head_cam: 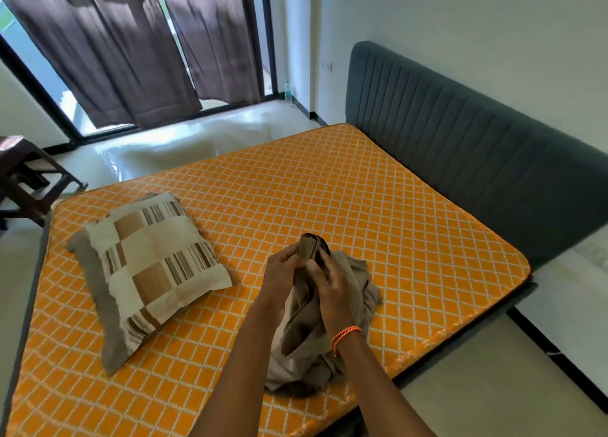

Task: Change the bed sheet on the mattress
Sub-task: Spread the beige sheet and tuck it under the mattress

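Note:
The bare orange mattress [329, 190] with a white diamond pattern fills the middle of the head view. A crumpled taupe bed sheet [316, 338] lies bunched near the mattress's front right edge. My left hand [283, 272] and my right hand [332, 288] both grip the sheet's upper folds close together, lifting a bunch of cloth above the pile. An orange thread band circles my right wrist.
A pillow [151, 265] in a brown and cream checked cover lies on the mattress's left part. The dark grey padded headboard [460, 147] runs along the right. A dark wooden stool [26, 180] stands at left. Brown curtains [131, 48] hang before the window, with a water bottle [288, 91] on the floor.

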`<control>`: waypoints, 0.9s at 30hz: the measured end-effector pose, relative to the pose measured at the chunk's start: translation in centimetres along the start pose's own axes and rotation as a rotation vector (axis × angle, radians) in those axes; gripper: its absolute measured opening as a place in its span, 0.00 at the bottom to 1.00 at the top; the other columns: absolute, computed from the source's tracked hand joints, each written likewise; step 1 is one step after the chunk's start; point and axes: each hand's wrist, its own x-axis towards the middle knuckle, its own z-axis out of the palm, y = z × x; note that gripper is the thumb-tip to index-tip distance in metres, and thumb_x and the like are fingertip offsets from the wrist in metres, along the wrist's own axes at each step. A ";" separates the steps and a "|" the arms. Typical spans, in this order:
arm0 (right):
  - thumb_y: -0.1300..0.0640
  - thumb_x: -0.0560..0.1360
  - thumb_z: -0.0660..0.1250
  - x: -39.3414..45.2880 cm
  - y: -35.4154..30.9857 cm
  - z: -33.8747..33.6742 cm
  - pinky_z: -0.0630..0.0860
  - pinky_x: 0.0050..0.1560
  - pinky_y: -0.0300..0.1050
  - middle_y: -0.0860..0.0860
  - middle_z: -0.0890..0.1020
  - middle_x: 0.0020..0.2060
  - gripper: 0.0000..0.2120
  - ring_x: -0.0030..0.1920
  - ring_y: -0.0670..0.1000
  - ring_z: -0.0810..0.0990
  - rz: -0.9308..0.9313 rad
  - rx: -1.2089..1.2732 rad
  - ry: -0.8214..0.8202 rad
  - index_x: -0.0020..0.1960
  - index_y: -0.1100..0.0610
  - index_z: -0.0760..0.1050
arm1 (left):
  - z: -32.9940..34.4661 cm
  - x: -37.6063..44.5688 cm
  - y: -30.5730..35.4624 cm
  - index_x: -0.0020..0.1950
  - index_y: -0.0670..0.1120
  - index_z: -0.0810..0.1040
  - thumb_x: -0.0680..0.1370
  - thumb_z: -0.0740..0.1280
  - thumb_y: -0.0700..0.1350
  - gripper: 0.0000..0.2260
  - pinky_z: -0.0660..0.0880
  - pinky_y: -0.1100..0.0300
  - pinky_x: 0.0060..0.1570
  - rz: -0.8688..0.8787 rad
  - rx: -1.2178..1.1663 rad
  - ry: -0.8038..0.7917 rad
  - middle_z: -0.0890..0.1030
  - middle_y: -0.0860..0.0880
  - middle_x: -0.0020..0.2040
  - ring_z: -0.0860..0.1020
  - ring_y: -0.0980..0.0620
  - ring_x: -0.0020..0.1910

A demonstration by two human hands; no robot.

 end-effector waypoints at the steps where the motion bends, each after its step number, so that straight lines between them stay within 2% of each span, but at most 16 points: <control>1: 0.45 0.80 0.68 -0.4 0.0 0.3 0.78 0.68 0.47 0.47 0.75 0.72 0.30 0.70 0.47 0.76 -0.023 -0.076 0.034 0.79 0.53 0.68 | -0.3 -0.1 -0.1 0.63 0.47 0.85 0.84 0.62 0.35 0.15 0.82 0.60 0.47 0.001 0.007 -0.012 0.88 0.47 0.54 0.86 0.50 0.53; 3: 0.46 0.80 0.70 -0.8 0.3 0.9 0.79 0.65 0.43 0.47 0.78 0.68 0.28 0.66 0.45 0.78 -0.049 -0.235 0.111 0.77 0.54 0.70 | -1.1 -0.1 -0.4 0.61 0.49 0.86 0.82 0.61 0.31 0.19 0.82 0.58 0.48 0.000 0.041 -0.023 0.88 0.47 0.54 0.86 0.49 0.53; 5: 0.50 0.82 0.69 -1.0 0.4 1.4 0.80 0.56 0.37 0.49 0.83 0.60 0.22 0.56 0.45 0.82 -0.099 -0.398 0.181 0.73 0.56 0.75 | -1.8 0.1 -1.0 0.63 0.46 0.86 0.79 0.63 0.27 0.21 0.82 0.57 0.47 0.001 0.077 -0.040 0.88 0.45 0.51 0.87 0.46 0.52; 7: 0.52 0.83 0.67 -1.2 0.7 2.2 0.82 0.48 0.40 0.52 0.87 0.53 0.16 0.47 0.48 0.84 -0.155 -0.575 0.205 0.69 0.55 0.79 | -2.6 0.2 -1.6 0.66 0.43 0.84 0.77 0.63 0.24 0.23 0.82 0.58 0.44 -0.001 0.088 -0.057 0.88 0.42 0.45 0.87 0.44 0.48; 9: 0.53 0.83 0.67 -1.2 0.8 2.8 0.82 0.51 0.43 0.54 0.86 0.55 0.18 0.50 0.51 0.85 -0.149 -0.666 0.212 0.71 0.56 0.78 | -3.5 0.5 -2.1 0.68 0.41 0.82 0.76 0.64 0.23 0.24 0.83 0.54 0.45 -0.001 0.075 -0.050 0.87 0.40 0.44 0.87 0.42 0.47; 11: 0.53 0.83 0.68 -1.2 0.9 3.0 0.80 0.60 0.44 0.54 0.84 0.62 0.20 0.60 0.52 0.83 -0.146 -0.637 0.187 0.73 0.57 0.75 | -4.5 0.8 -2.4 0.69 0.41 0.81 0.76 0.65 0.22 0.25 0.84 0.50 0.48 -0.003 0.024 -0.041 0.87 0.38 0.46 0.87 0.40 0.49; 13: 0.54 0.82 0.69 -1.5 0.6 3.3 0.79 0.64 0.45 0.52 0.81 0.66 0.22 0.65 0.50 0.81 -0.163 -0.546 0.142 0.75 0.55 0.74 | -5.5 0.8 -2.5 0.69 0.43 0.81 0.77 0.65 0.23 0.25 0.84 0.50 0.50 -0.004 -0.058 -0.060 0.87 0.38 0.51 0.86 0.40 0.52; 15: 0.54 0.80 0.71 -1.9 0.2 3.5 0.82 0.58 0.44 0.48 0.81 0.64 0.22 0.61 0.45 0.82 -0.222 -0.437 0.140 0.73 0.47 0.72 | -6.5 0.6 -2.3 0.69 0.43 0.81 0.79 0.65 0.24 0.23 0.83 0.49 0.51 -0.004 -0.171 -0.074 0.86 0.36 0.54 0.86 0.38 0.55; 17: 0.55 0.79 0.73 -2.2 -0.2 4.1 0.84 0.52 0.43 0.43 0.81 0.59 0.20 0.56 0.41 0.83 -0.283 -0.399 0.151 0.66 0.44 0.70 | -7.4 0.6 -2.2 0.69 0.43 0.81 0.80 0.66 0.26 0.21 0.83 0.48 0.52 -0.020 -0.312 -0.073 0.84 0.34 0.57 0.85 0.37 0.57; 22: 0.50 0.78 0.74 -1.9 -0.3 5.8 0.82 0.53 0.41 0.39 0.82 0.52 0.11 0.54 0.40 0.82 -0.380 -0.468 0.173 0.58 0.44 0.76 | -8.6 0.9 -1.7 0.71 0.40 0.78 0.79 0.66 0.26 0.21 0.84 0.51 0.49 -0.092 -0.676 -0.066 0.83 0.34 0.63 0.84 0.37 0.60; 24: 0.49 0.79 0.73 -1.7 -0.2 6.3 0.82 0.50 0.41 0.40 0.83 0.50 0.08 0.50 0.40 0.82 -0.412 -0.521 0.207 0.56 0.46 0.78 | -8.8 0.9 -1.5 0.71 0.40 0.77 0.79 0.66 0.27 0.22 0.85 0.52 0.48 -0.108 -0.740 -0.049 0.83 0.35 0.64 0.85 0.39 0.59; 27: 0.53 0.79 0.73 -1.2 -0.2 6.7 0.81 0.45 0.41 0.43 0.84 0.45 0.02 0.45 0.41 0.82 -0.458 -0.580 0.251 0.51 0.49 0.82 | -9.3 1.0 -1.1 0.71 0.40 0.78 0.78 0.68 0.27 0.22 0.85 0.52 0.47 -0.110 -0.751 -0.008 0.83 0.36 0.63 0.85 0.40 0.57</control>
